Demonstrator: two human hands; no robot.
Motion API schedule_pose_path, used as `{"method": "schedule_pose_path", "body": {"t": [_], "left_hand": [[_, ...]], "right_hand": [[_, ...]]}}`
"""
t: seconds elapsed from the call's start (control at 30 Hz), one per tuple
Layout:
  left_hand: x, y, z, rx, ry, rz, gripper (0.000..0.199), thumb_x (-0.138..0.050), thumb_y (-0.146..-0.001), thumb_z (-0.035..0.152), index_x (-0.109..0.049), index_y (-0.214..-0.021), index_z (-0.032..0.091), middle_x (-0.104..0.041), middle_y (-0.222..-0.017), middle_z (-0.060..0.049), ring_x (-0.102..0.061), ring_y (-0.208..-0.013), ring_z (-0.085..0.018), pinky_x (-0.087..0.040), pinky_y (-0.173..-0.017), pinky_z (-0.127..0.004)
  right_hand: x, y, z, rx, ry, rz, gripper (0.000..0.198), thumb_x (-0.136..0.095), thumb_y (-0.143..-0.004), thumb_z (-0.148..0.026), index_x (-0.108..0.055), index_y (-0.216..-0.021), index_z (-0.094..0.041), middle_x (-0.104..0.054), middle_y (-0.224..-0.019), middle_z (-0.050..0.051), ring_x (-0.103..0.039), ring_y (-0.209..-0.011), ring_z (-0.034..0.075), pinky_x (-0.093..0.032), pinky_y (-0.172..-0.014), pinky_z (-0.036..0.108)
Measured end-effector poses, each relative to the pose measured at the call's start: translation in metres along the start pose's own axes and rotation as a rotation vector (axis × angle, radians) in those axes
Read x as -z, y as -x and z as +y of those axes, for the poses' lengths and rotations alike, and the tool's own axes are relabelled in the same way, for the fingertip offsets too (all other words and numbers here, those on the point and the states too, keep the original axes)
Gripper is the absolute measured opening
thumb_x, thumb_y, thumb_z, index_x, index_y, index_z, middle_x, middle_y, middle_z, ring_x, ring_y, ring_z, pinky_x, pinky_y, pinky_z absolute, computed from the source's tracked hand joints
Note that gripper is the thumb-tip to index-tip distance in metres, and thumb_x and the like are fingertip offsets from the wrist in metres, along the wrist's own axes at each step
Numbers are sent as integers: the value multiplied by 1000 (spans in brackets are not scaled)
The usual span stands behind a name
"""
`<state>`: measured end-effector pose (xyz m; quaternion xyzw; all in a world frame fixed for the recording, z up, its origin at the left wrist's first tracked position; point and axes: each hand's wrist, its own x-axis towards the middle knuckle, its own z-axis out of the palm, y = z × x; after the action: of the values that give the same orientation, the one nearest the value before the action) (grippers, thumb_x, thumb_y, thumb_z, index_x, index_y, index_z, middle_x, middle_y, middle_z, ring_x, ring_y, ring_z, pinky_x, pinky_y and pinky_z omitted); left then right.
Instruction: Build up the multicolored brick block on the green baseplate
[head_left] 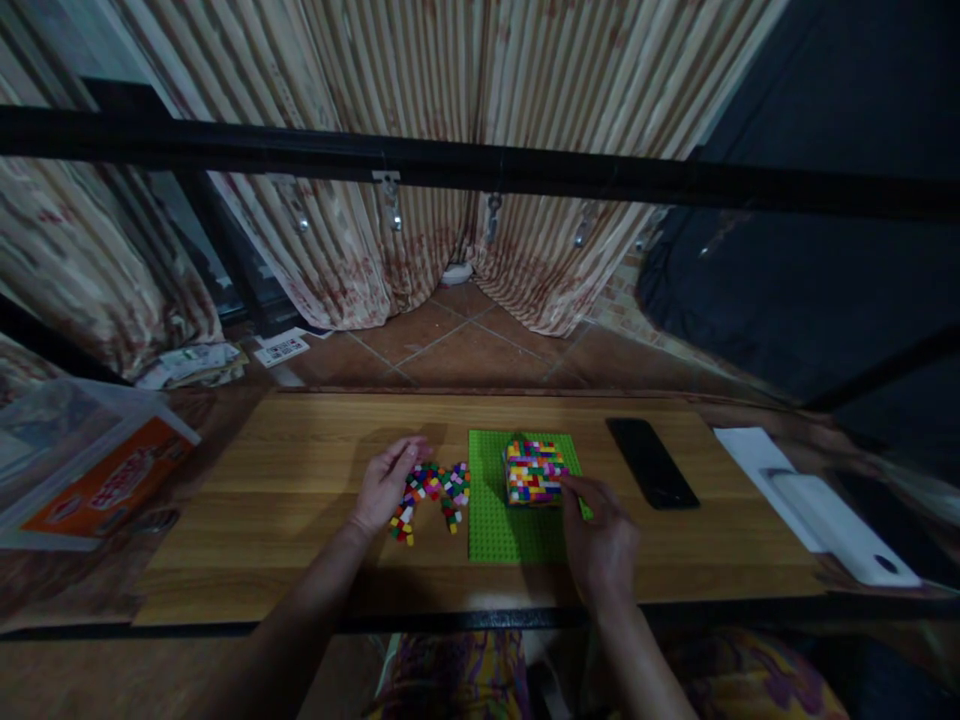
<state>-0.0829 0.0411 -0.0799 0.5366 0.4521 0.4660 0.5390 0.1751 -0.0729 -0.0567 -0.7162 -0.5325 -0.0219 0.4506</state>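
A multicoloured block of small toy bricks (pixel 534 470) stands on a green studded baseplate (pixel 491 535) in the middle of the table. My right hand (pixel 602 535) is at the block's right side, fingers closed and their tips against its edge. Whatever sits between those tips is too small to make out. To the left of the baseplate lies a loose heap of small coloured bricks (pixel 431 482). My left hand (pixel 384 487) hovers at the heap's left edge, thumb and fingers pinched together. I cannot see what, if anything, that pinch holds.
A black phone (pixel 652 462) lies right of the baseplate on the wooden table (pixel 247 500). Further right are a white device (pixel 844 530) and a white sheet (pixel 746 450). A clear plastic box (pixel 97 450) with an orange label stands at left. A dark bar (pixel 450 155) crosses above.
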Motion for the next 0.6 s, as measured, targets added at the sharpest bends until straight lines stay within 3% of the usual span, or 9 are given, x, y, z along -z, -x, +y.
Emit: {"method": "schedule_pose_path", "body": {"t": [0.2, 0.43, 0.6], "left_hand": [[-1, 0, -1, -5, 6, 18, 48, -62, -78, 55, -66, -105, 16, -73, -98, -8, -66, -97, -24, -48, -93, -39], [-1, 0, -4, -21, -25, 10, 46, -60, -80, 54, -67, -106, 17, -73, -98, -8, -66, -98, -24, -49, -93, -38], [0, -1, -5, -35, -45, -9, 44, -57, -83, 52, -66, -107, 17, -73, -99, -8, -66, -98, -23, -49, -91, -37]], "right_hand": [[-1, -2, 2, -20, 13, -31, 28, -50, -87, -35, -72, -88, -18, -72, -91, 9, -66, -84, 22, -50, -76, 33], [2, -6, 5, -281, -93, -118, 37, -54, -83, -44, -69, -100, -15, -73, -94, 12, -68, -76, 24, -51, -67, 34], [3, -7, 3, -253, -68, -137, 33, -53, -83, -41, -70, -96, -16, -72, -94, 10, -67, -79, 23, -51, -70, 34]]}}
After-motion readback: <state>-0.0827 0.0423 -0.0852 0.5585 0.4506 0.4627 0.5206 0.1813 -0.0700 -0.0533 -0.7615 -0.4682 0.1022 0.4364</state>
